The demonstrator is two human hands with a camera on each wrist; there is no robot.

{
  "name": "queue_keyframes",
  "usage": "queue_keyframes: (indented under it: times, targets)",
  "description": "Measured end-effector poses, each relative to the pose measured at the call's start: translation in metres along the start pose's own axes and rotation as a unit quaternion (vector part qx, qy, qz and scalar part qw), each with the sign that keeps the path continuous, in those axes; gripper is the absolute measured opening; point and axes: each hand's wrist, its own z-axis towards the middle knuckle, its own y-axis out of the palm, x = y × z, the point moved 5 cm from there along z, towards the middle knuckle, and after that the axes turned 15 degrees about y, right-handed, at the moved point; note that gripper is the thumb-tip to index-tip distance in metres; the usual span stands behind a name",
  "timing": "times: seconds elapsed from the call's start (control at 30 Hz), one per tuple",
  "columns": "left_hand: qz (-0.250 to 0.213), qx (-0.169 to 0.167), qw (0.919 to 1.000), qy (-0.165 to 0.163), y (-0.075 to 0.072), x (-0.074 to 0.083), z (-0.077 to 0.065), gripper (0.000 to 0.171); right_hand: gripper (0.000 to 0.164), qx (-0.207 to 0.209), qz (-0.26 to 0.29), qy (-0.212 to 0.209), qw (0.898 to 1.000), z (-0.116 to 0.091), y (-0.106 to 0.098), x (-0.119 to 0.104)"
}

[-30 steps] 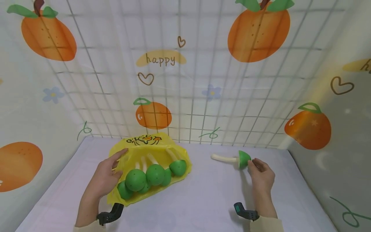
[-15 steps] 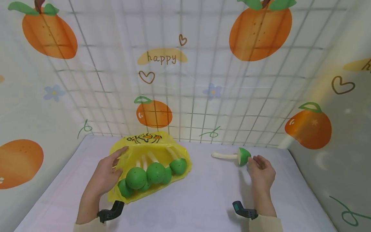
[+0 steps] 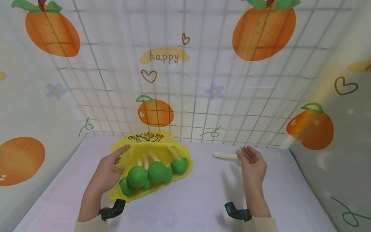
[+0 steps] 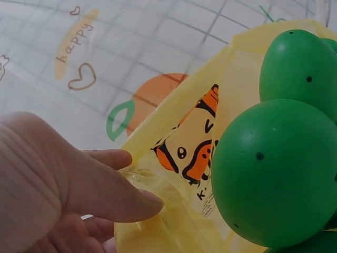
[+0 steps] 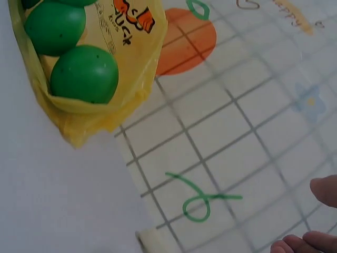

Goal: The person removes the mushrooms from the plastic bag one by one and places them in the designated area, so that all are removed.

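Note:
A yellow plastic bag [image 3: 185, 149] lies at the left of the table with its mouth open. Several green-capped toy mushrooms [image 3: 137, 176] with black dots and pale stems are inside it. My left hand [image 3: 102, 174] pinches the bag's left edge; in the left wrist view the thumb [image 4: 126, 197] lies over the plastic. At the right, my right hand [image 3: 252, 166] is in front of another mushroom's cap, hiding most of it. This mushroom's white stem [image 3: 224, 156] points left. In the right wrist view the thumb [image 5: 325, 191] stands apart from the fingers [image 5: 305, 243].
A white cloth covers the table [image 3: 188, 206]. Behind it hangs a patterned curtain [image 3: 200, 64] with oranges and grid lines, continuing along both sides. Black camera mounts sit on both wrists.
My right hand has moved left and slightly up, covering the loose mushroom's cap, which showed earlier. The mushroom's stem stays about where it was. My left hand keeps its hold on the bag.

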Motion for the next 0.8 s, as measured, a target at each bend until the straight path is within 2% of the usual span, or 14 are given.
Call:
queue_keyframes:
  times: [0.27, 0.47, 0.63, 0.8]
  targets:
    - [-0.008, -0.004, 0.9999, -0.009, 0.000, 0.003, -0.001, 0.072, 0.056, -0.066, -0.006, -0.032, 0.997, -0.030, 0.024, -0.012]
    - [-0.014, -0.003, 0.9998, -0.011, 0.000, 0.003, -0.003, 0.072, 0.054, -0.099, -0.017, -0.063, 0.993, -0.047, 0.044, -0.019]
    - [-0.014, -0.003, 0.9998, -0.011, 0.000, 0.003, -0.003, 0.072, 0.052, -0.123, -0.029, -0.086, 0.988, -0.065, 0.070, -0.021]
    - [-0.015, -0.001, 0.9999, 0.000, -0.001, 0.003, -0.001, 0.072, 0.051, -0.170, -0.035, -0.108, 0.979, -0.088, 0.102, -0.015]
